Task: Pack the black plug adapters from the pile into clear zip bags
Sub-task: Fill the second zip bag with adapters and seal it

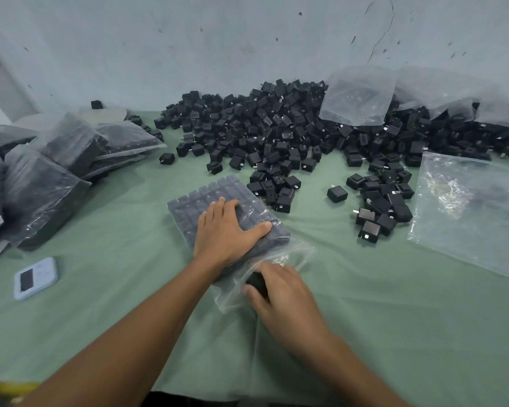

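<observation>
Packing black adapters into a clear bag on green cloth (124,318).
Left hand (227,230) spread flat on the filled bag (206,198). Right hand (282,292) just beside it at the bag's open near end, fingers curled round one adapter (257,282). Loose pile (291,133) far centre and right, packed bags (56,163) far left, empty bags (476,212) right. Small pale device (36,278) near left, markings too small to read.

adapters (279,136): black | bags (476,207): clear | cloth (106,304): green | device (35,278): seemingly pale blue
</observation>
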A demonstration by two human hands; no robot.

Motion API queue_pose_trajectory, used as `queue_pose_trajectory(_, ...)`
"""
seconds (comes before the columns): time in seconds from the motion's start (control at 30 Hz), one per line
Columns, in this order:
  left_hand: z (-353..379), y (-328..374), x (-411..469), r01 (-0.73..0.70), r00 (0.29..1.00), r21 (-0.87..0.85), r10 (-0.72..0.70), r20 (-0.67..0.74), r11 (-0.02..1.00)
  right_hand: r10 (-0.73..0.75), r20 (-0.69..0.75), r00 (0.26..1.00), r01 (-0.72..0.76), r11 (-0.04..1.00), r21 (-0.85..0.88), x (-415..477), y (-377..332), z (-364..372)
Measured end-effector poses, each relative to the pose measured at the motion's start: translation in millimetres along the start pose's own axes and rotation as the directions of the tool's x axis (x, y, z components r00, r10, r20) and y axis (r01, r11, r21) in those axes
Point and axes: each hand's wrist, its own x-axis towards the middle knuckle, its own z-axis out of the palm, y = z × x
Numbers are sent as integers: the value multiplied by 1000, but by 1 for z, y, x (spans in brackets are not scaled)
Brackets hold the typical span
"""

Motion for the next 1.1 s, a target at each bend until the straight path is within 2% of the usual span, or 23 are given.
queue_pose_trajectory(0.17,-6,-2,4,-15,998,-10,16,53,1000,-21,16,1000,21,1000,-18,-6,1,-1)
queue_pose_trajectory(0.3,-20,-21,13,-154,983,121,141,115,981,-21,64,998,21,1000,-11,-11,-9,2)
queue_pose_trajectory(0.37,-18,-32,9,-209,975,144,195,103,967,-4,65,998,4,1000,2,-10,-14,3)
queue_pose_trajectory(0.5,-8,-38,4,-217,976,113,213,51,970,72,20,997,-74,988,134,-8,-19,1)
queue_pose_trajectory(0.6,-7,-39,5,-213,977,130,209,41,968,159,58,986,-169,945,280,-10,-20,-2)
queue_pose_trajectory(0.63,-7,-39,5,-211,977,126,208,37,969,154,42,987,-160,955,250,-11,-20,-2)
queue_pose_trajectory(0.7,-6,-39,3,-213,977,122,211,29,969,102,-8,995,-101,993,63,-11,-19,1)
queue_pose_trajectory(0.77,-6,-39,4,-215,977,124,214,22,969,102,4,995,-101,994,-34,-9,-20,3)
queue_pose_trajectory(0.93,-7,-38,4,-208,978,127,208,16,970,114,27,993,-112,991,-78,-4,-21,8)
queue_pose_trajectory(1.1,-5,-39,5,-205,979,129,206,12,970,142,-59,988,-138,988,65,-6,-24,19)
